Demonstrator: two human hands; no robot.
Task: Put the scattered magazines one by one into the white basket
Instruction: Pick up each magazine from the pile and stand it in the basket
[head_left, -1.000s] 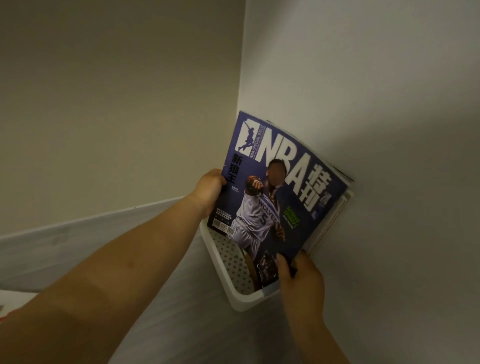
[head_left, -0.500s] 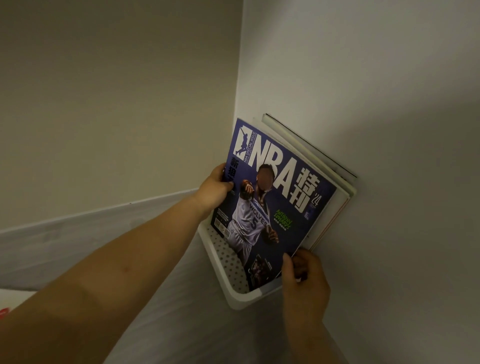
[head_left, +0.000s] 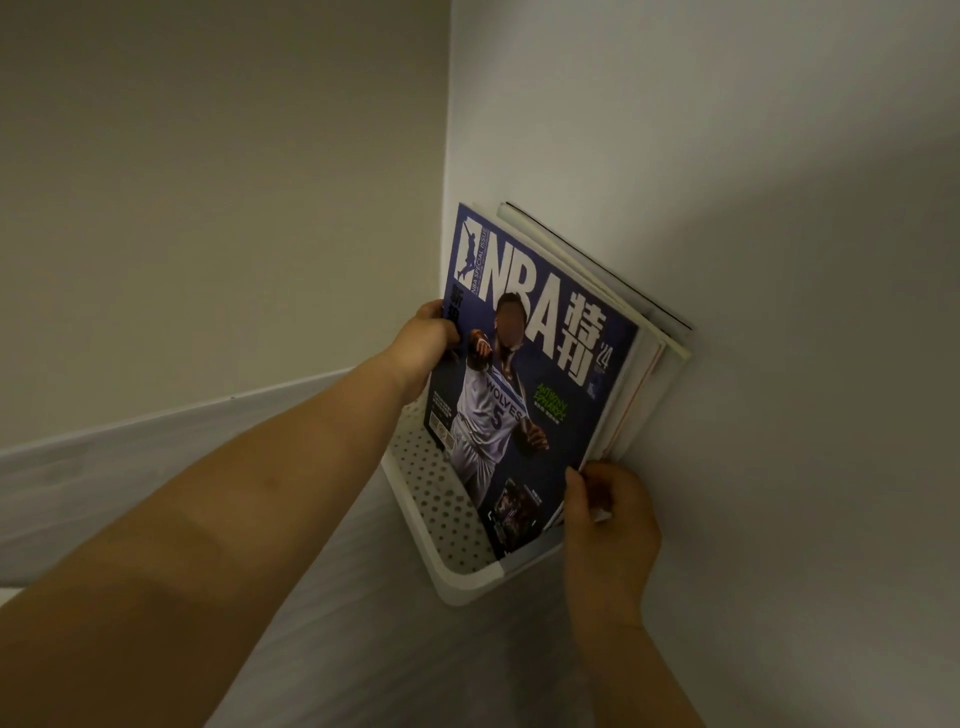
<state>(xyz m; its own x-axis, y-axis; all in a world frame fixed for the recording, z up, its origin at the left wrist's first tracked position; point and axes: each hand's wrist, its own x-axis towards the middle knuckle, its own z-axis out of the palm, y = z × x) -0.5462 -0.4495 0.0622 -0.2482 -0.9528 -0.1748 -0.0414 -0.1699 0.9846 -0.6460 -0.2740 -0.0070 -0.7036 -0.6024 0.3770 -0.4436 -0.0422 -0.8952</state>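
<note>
A corner where a beige wall (head_left: 218, 182) meets a paler wall (head_left: 727, 156). A pale, wood-grained surface (head_left: 415, 665) runs below, edged by a light strip (head_left: 156, 431) along the beige wall.

The left grip (head_left: 423, 345) is closed on the left edge of the magazine (head_left: 530, 332), its fingers hidden behind the cover. The right grip (head_left: 608, 519) is curled on the lower right corner, thumb on the cover; whether it also takes in the sheets behind cannot be told.

Between the grips, the magazine stands tilted with its lower end inside the perforated white basket (head_left: 467, 590). Other magazines (head_left: 670, 345) lean behind it against the paler wall. The basket sits below both grips, in the corner.
</note>
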